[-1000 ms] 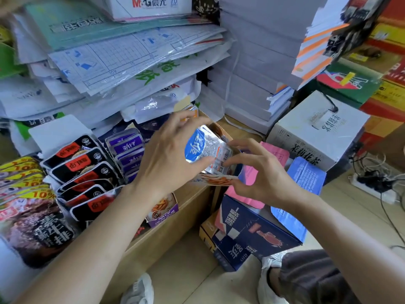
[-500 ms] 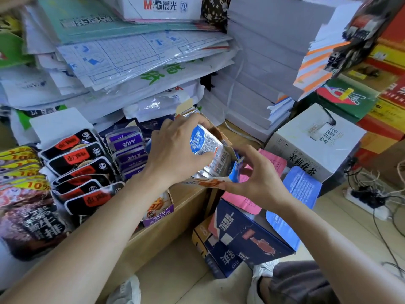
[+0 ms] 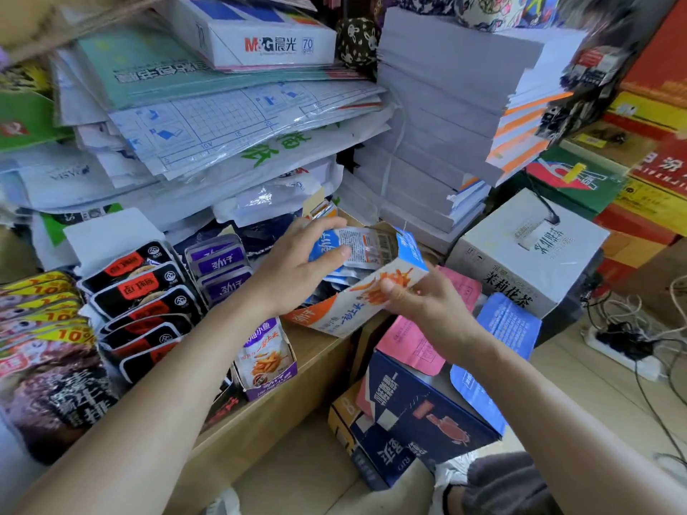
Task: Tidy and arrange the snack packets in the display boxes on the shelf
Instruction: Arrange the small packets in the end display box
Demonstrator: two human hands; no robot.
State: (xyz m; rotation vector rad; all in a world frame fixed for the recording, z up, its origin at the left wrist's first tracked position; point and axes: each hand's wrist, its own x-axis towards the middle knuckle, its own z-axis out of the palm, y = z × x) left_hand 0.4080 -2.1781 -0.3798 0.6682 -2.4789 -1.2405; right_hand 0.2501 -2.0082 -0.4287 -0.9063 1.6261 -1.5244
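So, I'm looking at a wooden shelf (image 3: 323, 353) running across the left, with paper stacks (image 3: 438, 117) piled on its far side. At its right end a blue-and-white display box (image 3: 345, 310) sits tilted. Left of it are a purple display box (image 3: 269, 366) and a row of black-and-red packets (image 3: 141, 291). The right hand (image 3: 427, 306) grips the tilted box's near face, thumb on the front. The left hand (image 3: 297, 269) holds a blue-and-silver snack packet (image 3: 371, 247) right at the box's opening, above the packets inside.
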